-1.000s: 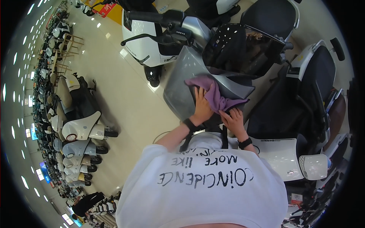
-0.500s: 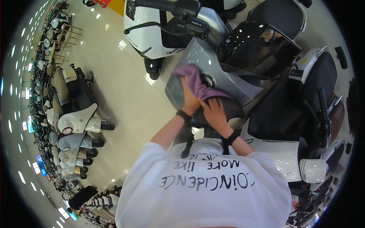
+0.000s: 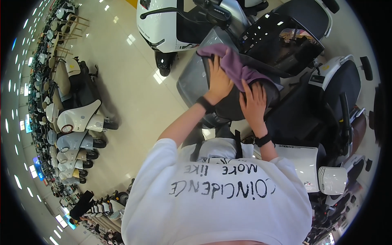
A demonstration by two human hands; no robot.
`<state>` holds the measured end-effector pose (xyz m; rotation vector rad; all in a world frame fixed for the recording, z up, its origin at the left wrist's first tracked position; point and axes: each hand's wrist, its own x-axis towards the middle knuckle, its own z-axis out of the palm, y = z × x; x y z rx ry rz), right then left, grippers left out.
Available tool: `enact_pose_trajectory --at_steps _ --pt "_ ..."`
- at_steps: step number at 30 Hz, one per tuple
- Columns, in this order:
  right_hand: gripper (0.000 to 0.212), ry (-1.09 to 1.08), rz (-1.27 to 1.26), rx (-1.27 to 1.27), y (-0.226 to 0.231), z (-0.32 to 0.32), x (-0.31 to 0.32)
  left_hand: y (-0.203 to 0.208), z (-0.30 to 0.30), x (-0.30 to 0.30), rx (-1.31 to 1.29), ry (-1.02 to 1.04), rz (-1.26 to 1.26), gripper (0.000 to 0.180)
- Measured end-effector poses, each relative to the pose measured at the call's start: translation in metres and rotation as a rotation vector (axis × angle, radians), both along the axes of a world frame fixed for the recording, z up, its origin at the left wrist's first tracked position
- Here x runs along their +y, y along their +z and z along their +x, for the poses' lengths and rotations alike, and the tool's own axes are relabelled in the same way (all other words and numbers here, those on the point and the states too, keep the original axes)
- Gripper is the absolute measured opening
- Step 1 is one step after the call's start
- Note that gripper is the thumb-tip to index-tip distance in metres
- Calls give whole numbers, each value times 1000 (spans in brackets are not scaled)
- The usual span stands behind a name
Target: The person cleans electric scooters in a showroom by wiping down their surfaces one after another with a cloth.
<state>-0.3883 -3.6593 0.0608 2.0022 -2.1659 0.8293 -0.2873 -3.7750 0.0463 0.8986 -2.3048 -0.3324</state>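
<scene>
A purple cloth lies bunched across the grey front panel of a scooter right before me. My left hand presses on the cloth's left part, fingers stretched out and pointing away from me. My right hand rests flat with fingers spread, its fingertips at the cloth's lower edge. Beneath that hand is a dark grey area; whether it is cloth or panel I cannot tell. Above the cloth stands the scooter's dark, shiny windshield. Black bands circle both wrists.
A white scooter stands close at the far left, its brake lever jutting out. Close on the right is another white and black scooter. Across the pale tiled floor, several parked scooters form a row at left.
Both hands have moved farther away and to the right, and the cloth has shifted with them. The round emblem visible before is now covered. My hands are a bit farther apart.
</scene>
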Motion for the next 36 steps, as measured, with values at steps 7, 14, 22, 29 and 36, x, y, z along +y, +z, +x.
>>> enact_pose_trajectory --at_steps 7,14,22,29,36 --pt "48 -11 -10 46 -20 21 0 -59 25 12 -189 81 157 52" --pt "56 438 281 57 -83 73 35 -128 142 63 -264 85 335 43" --pt "53 296 227 -134 -21 56 -11 -122 116 -11 -194 77 213 50" --pt "50 103 33 -90 6 21 -26 -50 26 -43 -57 -20 165 49" --pt "53 193 232 4 -44 51 26 -94 73 20 -381 62 -1 40"
